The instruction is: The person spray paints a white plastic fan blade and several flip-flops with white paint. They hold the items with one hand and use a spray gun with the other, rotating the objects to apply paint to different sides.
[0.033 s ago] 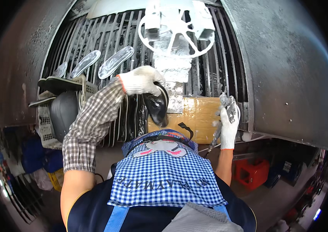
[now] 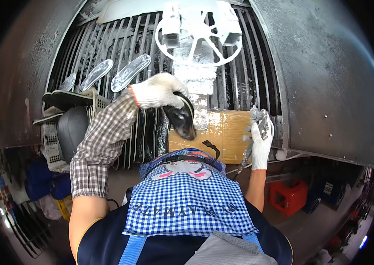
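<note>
My left hand [image 2: 160,90], in a white knit glove, is closed round the upper end of a glossy black shoe sole [image 2: 181,120] with a pale rim. The sole hangs tilted above a tape-covered brown board [image 2: 229,132]. In my gloved right hand [image 2: 261,148], over the board's right end, is a grey-smeared spray gun [image 2: 259,118]; its hose [image 2: 242,164] runs down toward my body. Left of the held sole, a row of black soles [image 2: 142,137] stands packed on edge, partly covered by my left sleeve.
A white wheel-shaped stand [image 2: 194,56] rises behind the board. Silvery sole-shaped pieces [image 2: 130,73] lie on the slatted grate [image 2: 118,37]. At left a plastic basket [image 2: 52,148] holds dark soles. Metal walls [image 2: 323,88] flank both sides. A red container [image 2: 287,196] sits lower right.
The lower end of the held sole has swung slightly right and up, with my left hand turning a little. My right hand and the spray gun stay nearly in place.
</note>
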A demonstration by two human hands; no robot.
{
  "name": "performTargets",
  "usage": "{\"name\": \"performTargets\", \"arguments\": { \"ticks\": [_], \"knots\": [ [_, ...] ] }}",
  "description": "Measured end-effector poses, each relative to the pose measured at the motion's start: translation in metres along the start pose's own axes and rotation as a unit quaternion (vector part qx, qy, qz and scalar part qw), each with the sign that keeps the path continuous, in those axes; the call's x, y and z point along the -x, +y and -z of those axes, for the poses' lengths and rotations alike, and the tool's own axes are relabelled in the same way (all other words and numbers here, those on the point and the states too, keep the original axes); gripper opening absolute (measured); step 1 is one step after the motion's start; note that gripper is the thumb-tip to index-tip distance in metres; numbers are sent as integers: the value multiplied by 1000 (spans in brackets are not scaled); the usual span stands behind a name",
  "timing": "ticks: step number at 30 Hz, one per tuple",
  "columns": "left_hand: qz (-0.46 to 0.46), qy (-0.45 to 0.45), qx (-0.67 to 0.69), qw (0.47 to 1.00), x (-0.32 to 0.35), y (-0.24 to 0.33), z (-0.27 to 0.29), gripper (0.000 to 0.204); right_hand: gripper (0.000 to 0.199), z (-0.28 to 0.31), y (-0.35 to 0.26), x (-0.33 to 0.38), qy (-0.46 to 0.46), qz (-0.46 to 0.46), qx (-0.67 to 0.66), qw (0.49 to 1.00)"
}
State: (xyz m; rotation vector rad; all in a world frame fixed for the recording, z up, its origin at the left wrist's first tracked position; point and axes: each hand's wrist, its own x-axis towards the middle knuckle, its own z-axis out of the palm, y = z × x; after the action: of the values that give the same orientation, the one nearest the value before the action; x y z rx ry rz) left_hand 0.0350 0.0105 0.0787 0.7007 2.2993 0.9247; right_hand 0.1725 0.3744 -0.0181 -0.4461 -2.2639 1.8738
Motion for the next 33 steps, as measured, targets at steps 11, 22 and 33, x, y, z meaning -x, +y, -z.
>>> {"name": "performTargets", "arguments": {
  "ticks": [11, 22, 33],
  "knots": [
    [-133, 349, 420, 827, -8, 61, 104, 34, 67, 17, 1, 8, 27, 28, -47, 998],
    [-95, 454, 391, 795, -64, 23, 157, 28, 72, 12, -19, 13, -13, -34, -55, 998],
    [-37, 429, 260, 865, -61, 3, 169, 31, 59, 4, -9, 10, 19, 27, -59, 998]
  ]
}}
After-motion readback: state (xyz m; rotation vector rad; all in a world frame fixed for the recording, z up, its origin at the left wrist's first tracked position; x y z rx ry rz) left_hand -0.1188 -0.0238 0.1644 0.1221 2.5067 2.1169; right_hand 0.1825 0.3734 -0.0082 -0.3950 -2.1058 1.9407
